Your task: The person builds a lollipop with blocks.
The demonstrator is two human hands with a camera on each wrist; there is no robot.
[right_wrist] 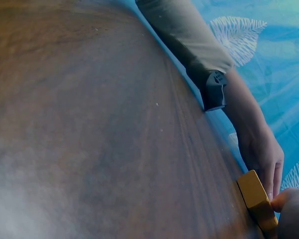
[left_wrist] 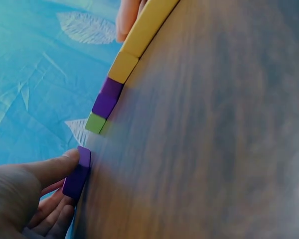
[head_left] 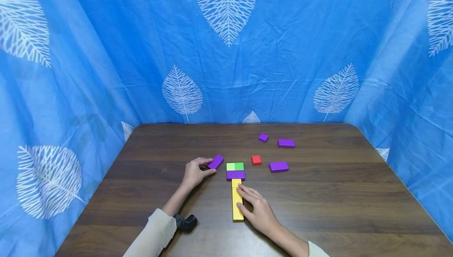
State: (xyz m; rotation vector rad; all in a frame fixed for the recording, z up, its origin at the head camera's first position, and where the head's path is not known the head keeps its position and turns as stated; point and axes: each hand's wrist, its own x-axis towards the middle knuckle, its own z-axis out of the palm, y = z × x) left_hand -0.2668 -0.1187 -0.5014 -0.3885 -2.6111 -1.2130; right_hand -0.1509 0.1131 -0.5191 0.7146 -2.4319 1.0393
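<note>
My left hand (head_left: 194, 174) pinches a purple block (head_left: 215, 162) between thumb and fingers, left of a row of blocks. In the left wrist view the same purple block (left_wrist: 77, 172) sits between the thumb and the fingers. The row has a light green block (head_left: 231, 166) and a green block (head_left: 239, 166) side by side, a purple block (head_left: 235, 175) against them, then a small yellow block (head_left: 236, 182) and a long yellow block (head_left: 238, 206). My right hand (head_left: 258, 212) touches the yellow blocks' right side with extended fingers and thumb.
Right of the row lie a red block (head_left: 256, 160) and a purple block (head_left: 278, 166). Farther back are a small purple block (head_left: 263, 137) and another purple block (head_left: 286, 143). A black wrist device (head_left: 186, 222) is on the left wrist. A blue curtain (head_left: 226, 84) surrounds the wooden table (head_left: 336, 202).
</note>
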